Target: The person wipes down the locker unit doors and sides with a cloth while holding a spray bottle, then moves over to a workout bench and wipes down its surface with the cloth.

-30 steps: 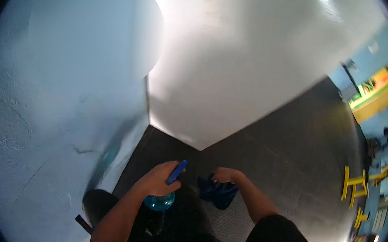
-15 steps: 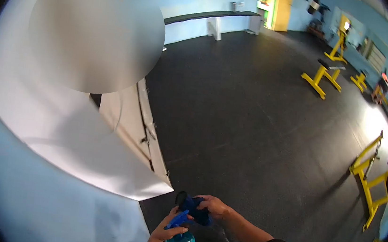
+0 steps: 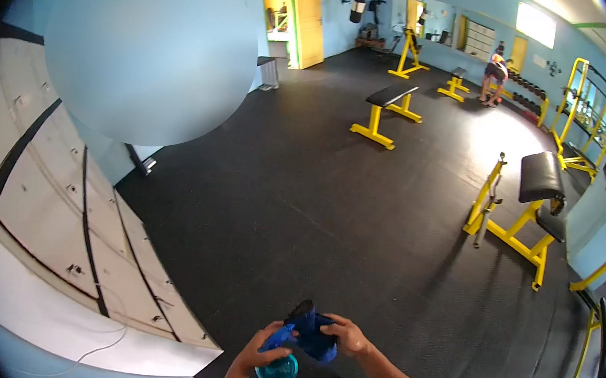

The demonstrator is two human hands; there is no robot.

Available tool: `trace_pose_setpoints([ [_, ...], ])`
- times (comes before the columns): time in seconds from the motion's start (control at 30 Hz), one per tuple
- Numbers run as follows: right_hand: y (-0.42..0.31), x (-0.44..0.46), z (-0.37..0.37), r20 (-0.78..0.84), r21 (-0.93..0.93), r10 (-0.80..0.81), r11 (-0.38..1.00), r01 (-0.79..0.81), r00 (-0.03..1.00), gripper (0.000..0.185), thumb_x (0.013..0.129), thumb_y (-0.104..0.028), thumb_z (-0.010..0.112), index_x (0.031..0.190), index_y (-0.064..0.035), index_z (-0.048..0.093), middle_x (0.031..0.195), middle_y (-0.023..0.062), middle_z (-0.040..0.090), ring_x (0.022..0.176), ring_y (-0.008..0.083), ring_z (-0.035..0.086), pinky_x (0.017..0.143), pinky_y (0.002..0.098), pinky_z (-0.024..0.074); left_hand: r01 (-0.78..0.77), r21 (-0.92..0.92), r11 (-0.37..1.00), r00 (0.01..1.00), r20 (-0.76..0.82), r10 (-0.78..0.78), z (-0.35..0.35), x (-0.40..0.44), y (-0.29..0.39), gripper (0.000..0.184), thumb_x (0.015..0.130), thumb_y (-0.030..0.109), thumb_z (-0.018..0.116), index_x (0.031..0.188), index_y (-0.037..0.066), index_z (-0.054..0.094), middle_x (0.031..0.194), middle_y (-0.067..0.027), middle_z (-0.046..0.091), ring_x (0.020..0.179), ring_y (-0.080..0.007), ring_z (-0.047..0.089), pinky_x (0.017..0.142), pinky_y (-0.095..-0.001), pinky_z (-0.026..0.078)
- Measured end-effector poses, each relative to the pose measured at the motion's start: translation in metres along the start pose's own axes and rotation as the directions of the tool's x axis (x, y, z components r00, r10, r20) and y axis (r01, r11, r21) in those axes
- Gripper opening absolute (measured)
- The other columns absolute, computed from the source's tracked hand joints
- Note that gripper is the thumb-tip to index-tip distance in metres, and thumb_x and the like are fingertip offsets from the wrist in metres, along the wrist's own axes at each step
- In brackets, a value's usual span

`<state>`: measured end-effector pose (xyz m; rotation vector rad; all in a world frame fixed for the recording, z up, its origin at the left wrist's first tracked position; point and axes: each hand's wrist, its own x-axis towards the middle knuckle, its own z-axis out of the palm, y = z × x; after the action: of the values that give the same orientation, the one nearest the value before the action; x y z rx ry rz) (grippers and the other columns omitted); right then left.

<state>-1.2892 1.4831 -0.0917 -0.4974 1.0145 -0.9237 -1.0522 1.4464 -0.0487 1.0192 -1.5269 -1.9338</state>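
Note:
My left hand (image 3: 259, 348) is wrapped round the blue trigger head of a spray bottle (image 3: 277, 370). The bottle's rounded body is see-through teal and hangs below my fingers. Close beside it, my right hand (image 3: 348, 335) grips a bunched dark blue cloth (image 3: 318, 344). A black part shows at the cloth's upper left; whether it belongs to the cloth I cannot tell. The cloth and the spray head are touching or nearly so, low in the middle of the head view.
A white and beige panelled structure (image 3: 52, 185) stands at my left. Ahead on the black rubber floor (image 3: 283, 165) are a flat bench (image 3: 392, 95) and a yellow padded curl bench (image 3: 540, 177). A person (image 3: 495, 76) bends near the dumbbell rack (image 3: 527, 94). A grey blurred disc covers the upper left.
My view has swung to the right and up, bringing more of the gym and the bent person into sight. Both hands keep hold of the bottle and cloth.

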Motion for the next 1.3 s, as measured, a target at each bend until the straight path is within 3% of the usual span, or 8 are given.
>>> trace_pose_setpoints([
  [0.3, -0.081, -0.003, -0.073, -0.157, 0.199, -0.351, 0.904, 0.378, 0.923, 0.065, 0.077, -0.036, 0.061, 0.131, -0.0038, 0.045, 0.124, 0.0171, 0.052, 0.122, 0.0342, 0.046, 0.102, 0.0527, 0.0355, -0.225, 0.111, 0.968, 0.967, 0.151, 0.207, 0.037, 0.120, 0.059, 0.053, 0.065, 0.025, 0.069, 0.114, 0.006, 0.063, 0.108, -0.0101, 0.058, 0.101, -0.0219, 0.055, 0.090, -0.0350, 0.040],
  [0.5, -0.112, 0.083, -0.100, -0.329, 0.276, -0.348, 0.853, 0.442, 0.878, 0.018, 0.082, -0.015, 0.060, 0.099, -0.0105, 0.055, 0.095, 0.0024, 0.056, 0.093, 0.0189, 0.052, 0.085, 0.0379, 0.0398, -0.306, 0.155, 0.939, 0.937, 0.224, 0.268, -0.002, 0.190, 0.080, 0.053, 0.066, 0.027, 0.070, 0.114, 0.007, 0.064, 0.110, -0.0129, 0.055, 0.103, -0.0255, 0.055, 0.091, -0.0384, 0.040],
  [0.73, -0.191, 0.184, -0.110, -0.507, 0.112, -0.310, 0.902, 0.418, 0.804, 0.009, 0.084, -0.013, 0.061, 0.082, -0.0143, 0.052, 0.081, -0.0027, 0.050, 0.078, 0.0114, 0.045, 0.074, 0.0307, 0.0365, -0.313, 0.222, 0.923, 0.925, 0.292, 0.244, -0.079, 0.293, 0.119, 0.051, 0.068, 0.028, 0.069, 0.114, 0.006, 0.064, 0.111, -0.0150, 0.054, 0.102, -0.0268, 0.055, 0.090, -0.0379, 0.040],
  [1.03, -0.378, 0.218, -0.117, -0.383, -0.081, -0.873, 0.356, 0.931, 0.300, 0.025, 0.093, -0.032, 0.053, 0.102, -0.0088, 0.054, 0.092, 0.0017, 0.056, 0.085, 0.0126, 0.053, 0.076, 0.0305, 0.0454, -0.496, 0.033, 0.868, 0.804, 0.395, 0.444, -0.146, 0.406, 0.251, 0.049, 0.065, 0.025, 0.069, 0.110, 0.005, 0.066, 0.116, -0.0114, 0.054, 0.112, -0.0257, 0.050, 0.095, -0.0395, 0.038],
  [1.17, -0.388, 0.299, -0.165, -0.430, -0.208, -0.742, 0.636, 0.743, 0.514, 0.065, 0.086, -0.056, 0.055, 0.125, -0.0048, 0.049, 0.119, 0.0142, 0.054, 0.113, 0.0276, 0.053, 0.093, 0.0414, 0.0470, -0.498, 0.034, 0.866, 0.768, 0.480, 0.423, -0.159, 0.467, 0.269, 0.049, 0.066, 0.025, 0.069, 0.110, 0.005, 0.066, 0.118, -0.0120, 0.054, 0.117, -0.0263, 0.047, 0.098, -0.0402, 0.035],
  [1.2, -0.369, 0.337, -0.184, -0.089, -0.265, -0.892, 0.450, 0.853, 0.443, 0.072, 0.085, -0.058, 0.056, 0.130, -0.0032, 0.043, 0.126, 0.0172, 0.050, 0.118, 0.0307, 0.049, 0.098, 0.0441, 0.0430, -0.465, 0.071, 0.883, 0.783, 0.497, 0.373, -0.162, 0.485, 0.265, 0.048, 0.066, 0.026, 0.069, 0.110, 0.005, 0.066, 0.120, -0.0130, 0.053, 0.118, -0.0269, 0.046, 0.099, -0.0406, 0.034],
  [1.27, -0.350, 0.375, -0.173, 0.134, -0.153, -0.741, 0.641, 0.752, 0.658, 0.088, 0.081, -0.061, 0.058, 0.139, -0.0001, 0.034, 0.137, 0.0255, 0.039, 0.126, 0.0375, 0.042, 0.104, 0.0500, 0.0364, -0.339, 0.137, 0.931, 0.834, 0.502, 0.230, -0.175, 0.513, 0.255, 0.050, 0.067, 0.026, 0.069, 0.113, 0.006, 0.065, 0.127, -0.0151, 0.049, 0.120, -0.0292, 0.045, 0.101, -0.0412, 0.031],
  [1.3, -0.355, 0.377, -0.146, 0.052, -0.013, -0.415, 0.909, 0.416, 0.908, 0.097, 0.078, -0.063, 0.060, 0.143, 0.0015, 0.029, 0.141, 0.0308, 0.033, 0.129, 0.0413, 0.038, 0.105, 0.0532, 0.0338, -0.340, 0.143, 0.929, 0.839, 0.493, 0.231, -0.182, 0.528, 0.251, 0.050, 0.067, 0.026, 0.069, 0.113, 0.006, 0.065, 0.127, -0.0151, 0.049, 0.120, -0.0292, 0.045, 0.101, -0.0412, 0.031],
])
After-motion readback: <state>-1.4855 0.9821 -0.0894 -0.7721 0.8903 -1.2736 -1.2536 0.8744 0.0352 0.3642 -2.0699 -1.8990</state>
